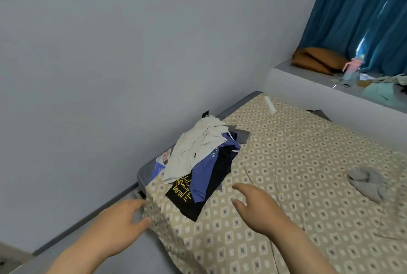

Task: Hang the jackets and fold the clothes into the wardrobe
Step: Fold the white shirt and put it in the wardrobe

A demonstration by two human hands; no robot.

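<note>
My grips reach toward the clothes pile (198, 157).
Left grip (123, 223) sits near-left of the pile, right grip (257, 205) near-right; both are loosely spread and hold nothing.

The head camera is looking forward and down, close over the bed (297, 163), clothes pile (202, 159) sitting at twelve o'clock.

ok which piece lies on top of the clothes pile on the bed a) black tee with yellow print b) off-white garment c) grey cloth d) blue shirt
b, the off-white garment drapes over the blue shirt and the black tee
</note>
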